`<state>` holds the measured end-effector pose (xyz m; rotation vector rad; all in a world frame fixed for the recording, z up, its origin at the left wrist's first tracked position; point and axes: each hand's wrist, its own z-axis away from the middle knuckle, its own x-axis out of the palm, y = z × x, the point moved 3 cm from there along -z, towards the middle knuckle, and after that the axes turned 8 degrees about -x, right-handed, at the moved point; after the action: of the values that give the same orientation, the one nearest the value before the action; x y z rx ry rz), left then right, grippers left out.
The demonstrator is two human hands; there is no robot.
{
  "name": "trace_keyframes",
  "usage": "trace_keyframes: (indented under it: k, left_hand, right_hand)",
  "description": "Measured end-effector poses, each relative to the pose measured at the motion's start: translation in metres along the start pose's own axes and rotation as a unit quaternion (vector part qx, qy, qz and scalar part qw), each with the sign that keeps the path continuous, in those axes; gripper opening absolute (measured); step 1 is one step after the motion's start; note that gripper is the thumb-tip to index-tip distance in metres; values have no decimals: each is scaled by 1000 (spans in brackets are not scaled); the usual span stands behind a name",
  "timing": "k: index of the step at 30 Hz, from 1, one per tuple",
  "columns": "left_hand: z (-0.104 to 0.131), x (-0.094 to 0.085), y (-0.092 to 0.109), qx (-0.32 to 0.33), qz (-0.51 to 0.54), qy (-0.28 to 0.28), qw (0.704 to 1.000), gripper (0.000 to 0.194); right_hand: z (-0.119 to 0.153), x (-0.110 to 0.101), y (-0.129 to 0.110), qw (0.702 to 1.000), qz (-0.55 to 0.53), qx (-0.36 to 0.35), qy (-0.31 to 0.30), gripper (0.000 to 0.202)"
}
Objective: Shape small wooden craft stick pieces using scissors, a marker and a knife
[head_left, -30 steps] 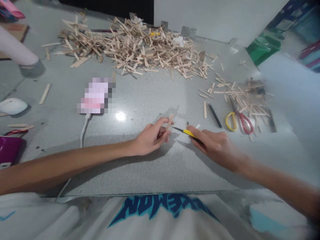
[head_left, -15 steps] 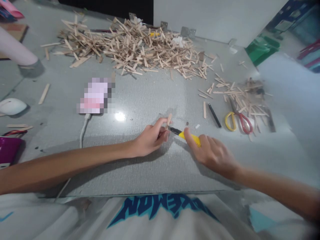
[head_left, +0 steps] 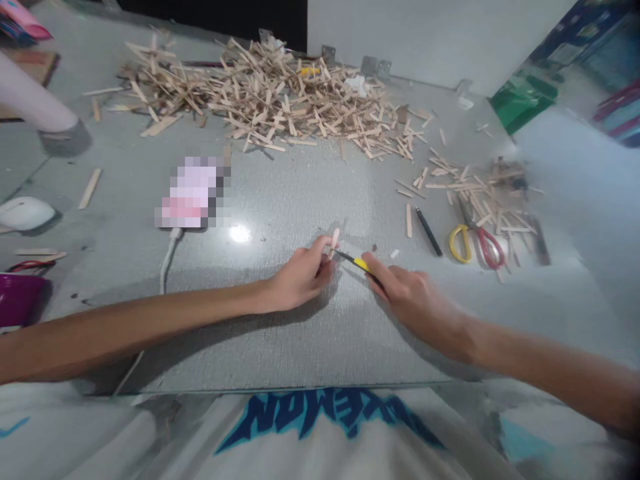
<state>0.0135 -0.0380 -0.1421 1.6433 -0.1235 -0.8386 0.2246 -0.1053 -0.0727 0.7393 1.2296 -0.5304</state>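
Pinched between the thumb and fingers of my left hand [head_left: 303, 275] is a short wooden stick [head_left: 335, 241], its rounded end pointing up and away. My right hand [head_left: 410, 293] is closed round a yellow and black cutter [head_left: 361, 264]. The dark blade of the cutter points left and meets the stick close to my left fingertips. Both hands are near the middle of the grey table [head_left: 300, 353]. My right fingers cover most of the cutter's handle.
A large heap of wooden sticks [head_left: 280, 100] lies at the back. On the right are a smaller stick pile [head_left: 493, 200], scissors [head_left: 470, 241] and a black pen [head_left: 429, 231]. Leftward are a blurred-out device [head_left: 193, 193] with a white cable [head_left: 165, 260] and a white mouse [head_left: 26, 213].
The cutter has turned in my right hand, showing less yellow, and my right hand has shifted slightly left. In my left fingers the stick stands at a slightly different angle.
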Motion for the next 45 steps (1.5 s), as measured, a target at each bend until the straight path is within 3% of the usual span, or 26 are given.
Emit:
trace_keyframes:
  k: [5, 8, 12, 15, 17, 21, 24, 27, 29, 31, 34, 37, 39, 40, 42, 45]
  left_hand:
    - [-1, 0, 0, 7, -9, -13, 1000, 17]
    - [-1, -1, -2, -5, 1, -9, 1000, 18]
    - [-1, -1, -4, -15, 3, -6, 1000, 26]
    - [-2, 1, -3, -2, -1, -3, 1000, 29]
    - [-2, 1, -2, 4, 0, 0, 1000, 28]
    - [-3, 0, 0, -5, -4, -9, 1000, 25]
    - [-3, -2, 2, -13, -12, -14, 1000, 23]
    - [-2, -3, 2, -24, -6, -15, 1000, 22]
    - [-2, -3, 2, -25, 2, -22, 999, 22]
    - [-3, -2, 2, -21, 9, -24, 999, 23]
    - [-4, -1, 0, -24, 14, -22, 999, 21]
    - [-4, -1, 0, -38, 21, -23, 999, 18]
    - [-4, -1, 1, -42, 25, -25, 999, 18]
    - [-4, -1, 1, -42, 25, -25, 998, 19]
    - [-3, -1, 2, -39, 20, -23, 999, 21]
    - [-3, -1, 3, -34, 8, -19, 999, 20]
  right_hand:
    - [-4, -23, 9, 997, 71, -38, -9, 63]
    - [-8, -26, 12, 997, 58, -45, -25, 63]
    - [-16, -21, 20, 993, -105, 9, -50, 41]
    - [-20, -20, 24, 963, -258, 63, -34, 28]
    - [-19, -20, 23, 954, -289, 69, -29, 27]
    - [-14, -20, 18, 993, -113, 20, -29, 45]
    - [-11, -19, 14, 999, 7, -28, -15, 63]
    - [-12, -16, 15, 999, 5, -28, -21, 64]
    - [-15, -13, 19, 997, -71, -3, -28, 56]
    - [-19, -10, 24, 979, -201, 28, -20, 40]
    - [-24, -10, 30, 922, -382, 56, 22, 20]
    - [-26, -11, 32, 871, -483, 91, 13, 21]
    - [-25, -9, 30, 859, -501, 107, -12, 26]
    - [-24, -9, 29, 870, -482, 103, -17, 26]
    - [-19, -9, 24, 928, -363, 82, -4, 25]
    - [-9, -9, 12, 984, -169, 62, 9, 47]
